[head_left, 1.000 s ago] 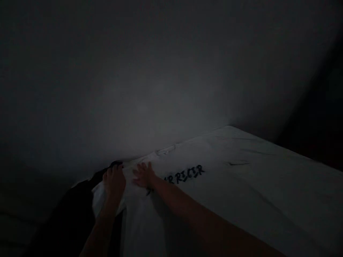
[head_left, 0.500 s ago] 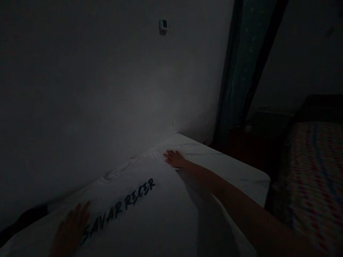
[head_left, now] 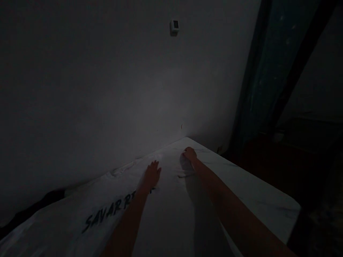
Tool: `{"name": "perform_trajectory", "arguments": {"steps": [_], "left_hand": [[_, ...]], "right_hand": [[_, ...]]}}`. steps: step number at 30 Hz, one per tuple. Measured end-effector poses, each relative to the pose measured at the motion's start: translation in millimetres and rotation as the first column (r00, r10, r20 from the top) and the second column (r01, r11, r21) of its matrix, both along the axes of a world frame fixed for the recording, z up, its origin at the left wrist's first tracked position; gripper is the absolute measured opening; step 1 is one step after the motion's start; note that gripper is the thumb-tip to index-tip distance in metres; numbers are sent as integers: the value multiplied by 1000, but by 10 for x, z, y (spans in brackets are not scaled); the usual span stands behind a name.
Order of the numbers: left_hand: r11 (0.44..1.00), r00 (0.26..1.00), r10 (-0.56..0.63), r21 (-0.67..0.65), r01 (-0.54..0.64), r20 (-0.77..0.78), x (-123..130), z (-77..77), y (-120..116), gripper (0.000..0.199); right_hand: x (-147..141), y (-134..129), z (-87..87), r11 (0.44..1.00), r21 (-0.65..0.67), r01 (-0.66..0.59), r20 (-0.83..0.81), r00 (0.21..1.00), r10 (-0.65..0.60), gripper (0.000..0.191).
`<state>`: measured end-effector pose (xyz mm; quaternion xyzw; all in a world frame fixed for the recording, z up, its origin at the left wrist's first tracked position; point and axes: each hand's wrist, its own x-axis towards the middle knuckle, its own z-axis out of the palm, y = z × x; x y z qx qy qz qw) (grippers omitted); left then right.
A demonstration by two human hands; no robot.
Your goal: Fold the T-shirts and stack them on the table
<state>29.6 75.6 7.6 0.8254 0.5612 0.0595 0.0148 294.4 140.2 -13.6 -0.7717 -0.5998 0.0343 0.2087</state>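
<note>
We have the left hand (head_left: 152, 175) spread flat on the white lettered sheet (head_left: 166, 214) across the lower middle of the frame (pressed there, it seems, to keep the fabric smooth), and the right hand (head_left: 189, 154) curled on it, pinching or not we cannot tell.

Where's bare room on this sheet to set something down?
Bare white sheet lies between the right forearm and the sheet's right edge, and between both forearms. It is crowded where the left hand meets the printed lettering, and by the dark cloth along the wall.
</note>
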Motion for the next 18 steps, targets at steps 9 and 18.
{"name": "perform_trajectory", "arguments": {"steps": [9,18], "left_hand": [[999,996,4,41,-8,92,675,-386,267,63],[996,996,-52,69,47,67,674,-399,107,56]], "right_hand": [[137,-154,141,998,-47,33,22,999,-32,26],[-259,-482,-627,842,63,-536,299,815,496,51]]}}
